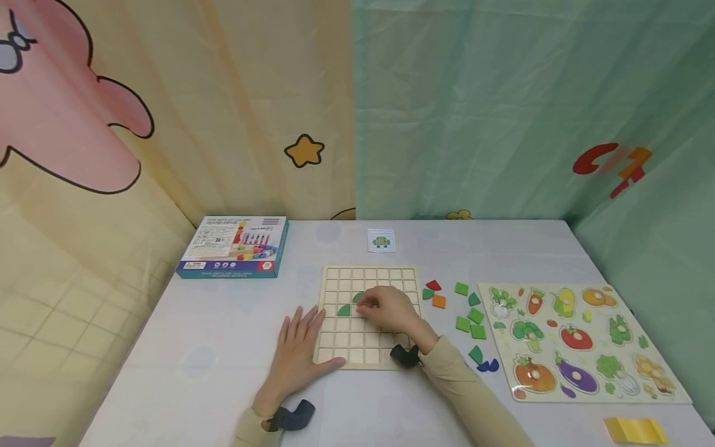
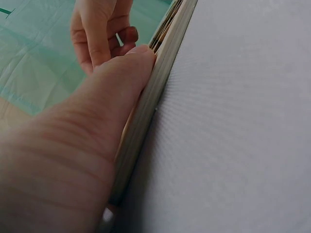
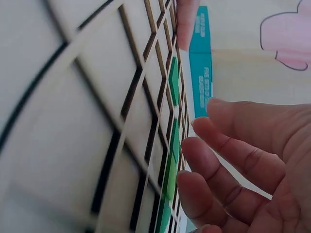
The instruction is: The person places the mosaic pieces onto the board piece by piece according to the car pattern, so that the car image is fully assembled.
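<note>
A wooden grid board (image 1: 333, 357) lies in front of me, its squares bounded by raised strips. Dark green quarter-round pieces (image 1: 344, 310) sit in some of its squares. In the right wrist view a light green piece (image 3: 171, 180) shows between dark green ones; the head view hides it behind the hand. Just over these pieces hovers my right hand (image 1: 389, 310), its fingers loosely bent, with no piece visible between them. My left hand (image 1: 300, 344) lies spread at the board's left side; its thumb (image 2: 131, 65) touches the near edge.
Right of the board lie loose green squares (image 1: 462, 324), an orange square (image 1: 439, 302), a red piece (image 1: 433, 285) and blue pieces (image 1: 488, 366). A vegetable puzzle (image 1: 550, 394) stands further right. Behind are a pattern card (image 1: 382, 241) and a toy box (image 1: 234, 248). Yellow item (image 1: 635, 430) at front right.
</note>
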A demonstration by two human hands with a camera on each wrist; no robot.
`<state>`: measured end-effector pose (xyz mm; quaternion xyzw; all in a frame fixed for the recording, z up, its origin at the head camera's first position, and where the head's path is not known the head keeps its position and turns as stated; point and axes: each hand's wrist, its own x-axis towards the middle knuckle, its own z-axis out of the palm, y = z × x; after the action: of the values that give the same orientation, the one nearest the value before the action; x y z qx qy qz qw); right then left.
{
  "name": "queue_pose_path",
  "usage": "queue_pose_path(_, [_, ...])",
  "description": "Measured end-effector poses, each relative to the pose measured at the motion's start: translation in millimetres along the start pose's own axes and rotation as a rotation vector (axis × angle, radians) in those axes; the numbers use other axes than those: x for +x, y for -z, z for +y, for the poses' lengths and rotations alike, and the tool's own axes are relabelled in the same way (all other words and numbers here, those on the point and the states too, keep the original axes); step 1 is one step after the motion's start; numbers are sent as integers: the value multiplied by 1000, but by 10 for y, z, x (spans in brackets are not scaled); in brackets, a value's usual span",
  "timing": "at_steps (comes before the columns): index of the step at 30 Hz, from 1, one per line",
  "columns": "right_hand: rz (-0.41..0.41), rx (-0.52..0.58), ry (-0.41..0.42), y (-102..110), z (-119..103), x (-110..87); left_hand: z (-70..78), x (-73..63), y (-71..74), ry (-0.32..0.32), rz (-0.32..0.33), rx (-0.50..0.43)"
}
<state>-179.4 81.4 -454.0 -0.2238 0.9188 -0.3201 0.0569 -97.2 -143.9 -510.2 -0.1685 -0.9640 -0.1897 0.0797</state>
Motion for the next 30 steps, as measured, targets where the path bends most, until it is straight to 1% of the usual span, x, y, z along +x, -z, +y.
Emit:
queue_pose_path(6, [92, 58, -73, 215, 198, -274, 12, 7, -4, 2, -3, 1])
queue_pose_path(9, [140, 37, -105, 333, 343, -380, 10, 8, -7, 3, 0, -6])
queue_pose_path(13, [201, -8, -127, 507, 556, -500, 7, 7, -7, 3, 8, -17])
queue_pose_path(20, [262, -50, -192, 775, 934, -720, 14, 4, -5, 11, -4, -31])
queue_pose_path(25, [280, -86, -240, 949, 1114, -803, 12, 4, -8, 12, -8, -29])
queue_pose_path(30, [210, -97, -307, 1103, 1192, -819, 12, 1, -3, 13, -9, -34])
